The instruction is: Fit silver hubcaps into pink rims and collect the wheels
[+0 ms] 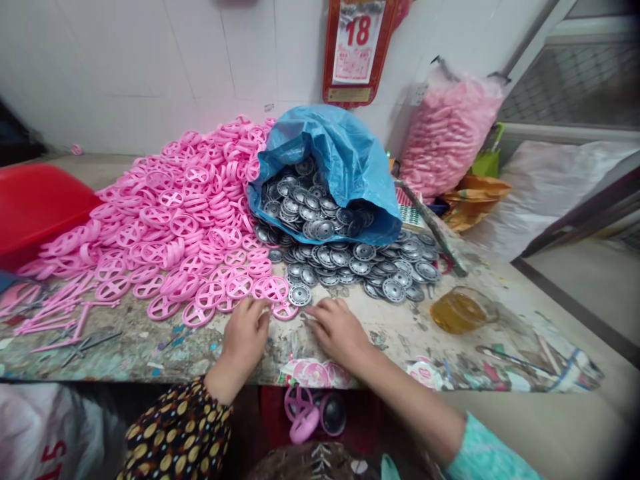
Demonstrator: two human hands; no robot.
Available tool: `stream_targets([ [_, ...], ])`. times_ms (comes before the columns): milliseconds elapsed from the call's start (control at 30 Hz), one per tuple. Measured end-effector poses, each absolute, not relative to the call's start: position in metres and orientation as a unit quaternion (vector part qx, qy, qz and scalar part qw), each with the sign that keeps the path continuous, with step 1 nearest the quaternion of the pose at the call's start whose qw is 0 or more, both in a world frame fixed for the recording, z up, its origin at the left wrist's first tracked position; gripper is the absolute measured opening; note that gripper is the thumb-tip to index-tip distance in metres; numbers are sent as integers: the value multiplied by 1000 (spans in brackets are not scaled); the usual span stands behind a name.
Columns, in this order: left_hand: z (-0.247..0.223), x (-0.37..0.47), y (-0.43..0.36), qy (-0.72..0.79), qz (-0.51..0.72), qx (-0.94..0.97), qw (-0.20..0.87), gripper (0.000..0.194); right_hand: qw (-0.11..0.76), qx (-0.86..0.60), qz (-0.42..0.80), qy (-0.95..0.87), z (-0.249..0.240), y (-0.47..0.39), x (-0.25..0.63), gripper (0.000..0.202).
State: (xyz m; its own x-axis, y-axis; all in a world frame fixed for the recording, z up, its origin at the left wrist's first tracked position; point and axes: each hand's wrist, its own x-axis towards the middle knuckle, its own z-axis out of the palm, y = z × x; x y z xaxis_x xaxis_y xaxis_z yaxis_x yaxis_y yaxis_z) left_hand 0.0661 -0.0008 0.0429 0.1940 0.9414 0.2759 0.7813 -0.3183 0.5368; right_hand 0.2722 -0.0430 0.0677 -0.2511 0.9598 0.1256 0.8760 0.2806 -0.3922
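A large heap of pink spoked wheels (195, 227) covers the left and middle of the worktable (400, 333). Grey discs (360, 260) lie right of it, more of them inside an open blue bag (345, 153). My left hand (246, 337) rests at the front edge of the pink heap, fingers curled together beside a pink wheel (285, 309); what they hold, if anything, is hidden. Just right of that wheel, my right hand (337, 330) has its fingertips near a single grey disc (300, 295); its fingers are bent and slightly blurred, and nothing can be made out in them.
A red tub (40, 207) stands at the far left, with pink and grey rods (75, 320) before it. A glass cup of yellow liquid (460, 310) sits at the right. Below the table edge, a red container holds pink wheels (304, 423). A stick (433, 227) lies behind the cup.
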Motion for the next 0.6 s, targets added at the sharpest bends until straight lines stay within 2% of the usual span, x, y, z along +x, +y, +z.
stream_targets([
  [67, 48, 70, 13, 569, 224, 791, 17, 28, 131, -587, 46, -797, 64, -23, 269, 35],
  [133, 51, 73, 24, 564, 162, 808, -53, 25, 93, -573, -3, -814, 60, -8, 264, 39],
  [267, 53, 68, 28, 512, 167, 838, -80, 19, 89, -535, -23, -840, 51, 2, 263, 36],
  [433, 52, 56, -3, 418, 242, 874, -42, 21, 199, -551, 2, -811, 45, -16, 283, 37],
  [500, 50, 54, -22, 385, 221, 896, 27, 20, 227, -544, 18, -807, 43, -30, 293, 40],
  [600, 45, 56, -43, 384, 181, 890, 164, 15, 203, -528, 42, -823, 43, -51, 302, 39],
])
